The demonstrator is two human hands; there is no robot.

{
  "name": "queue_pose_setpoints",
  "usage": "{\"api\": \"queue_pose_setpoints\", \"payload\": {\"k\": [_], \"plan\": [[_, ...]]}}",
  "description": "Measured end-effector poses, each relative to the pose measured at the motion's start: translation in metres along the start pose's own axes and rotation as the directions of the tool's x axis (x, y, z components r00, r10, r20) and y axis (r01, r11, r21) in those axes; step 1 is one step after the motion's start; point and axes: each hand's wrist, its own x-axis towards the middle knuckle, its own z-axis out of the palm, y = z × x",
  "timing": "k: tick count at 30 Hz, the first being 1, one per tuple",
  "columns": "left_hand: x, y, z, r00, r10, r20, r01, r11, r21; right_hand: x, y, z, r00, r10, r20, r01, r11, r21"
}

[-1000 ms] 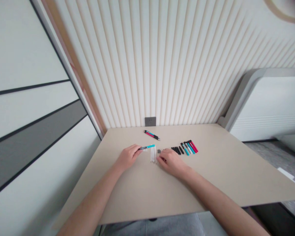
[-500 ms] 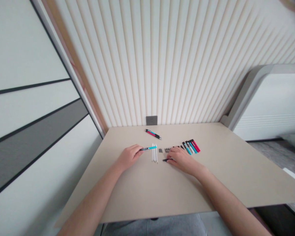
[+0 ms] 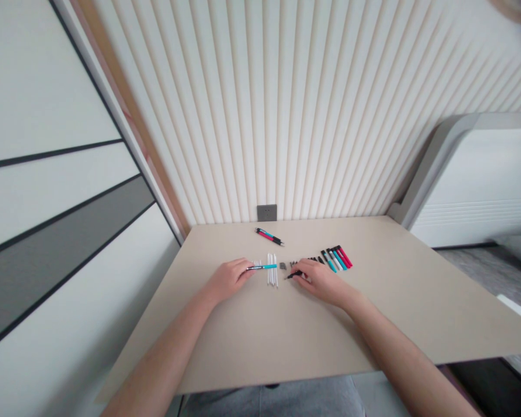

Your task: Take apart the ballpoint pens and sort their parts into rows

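My left hand (image 3: 228, 280) is closed on a light blue pen barrel (image 3: 269, 266), which points right across a row of thin white pen refills (image 3: 272, 280). Between the fingers of my right hand (image 3: 320, 281) is a black pen front section (image 3: 293, 274) with a pointed tip facing left, apart from the barrel. Small grey pieces (image 3: 282, 266) lie between the two hands. Behind my right fingers, partly covered, runs a row of small dark pen parts (image 3: 315, 259). Past them lie several blue, white and red pen barrels (image 3: 339, 259) with black ends.
Two whole pens, a blue and a red one (image 3: 269, 236), lie together toward the back of the beige table (image 3: 243, 341). A dark wall socket (image 3: 267, 212) sits just above the table's back edge on the ribbed wall. A pale cabinet stands left, a headboard right.
My right hand has raised the black front section slightly and turned its tip down to the left. The blue barrel in my left hand has dipped a little and is more level.
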Motion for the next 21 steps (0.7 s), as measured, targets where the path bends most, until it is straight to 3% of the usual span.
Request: {"api": "queue_pose_setpoints", "payload": {"k": [14,21], "plan": [[-0.002,-0.004,0.003,1.0,0.007,0.018,-0.008,0.999,0.037,0.001,0.003,0.001,1.0,-0.011,0.009,0.011,1.0,0.001],[-0.002,-0.006,0.004,1.0,0.006,0.022,-0.007,0.998,0.062,0.0,0.01,-0.006,0.987,0.091,-0.13,-0.087,0.995,0.039]]}}
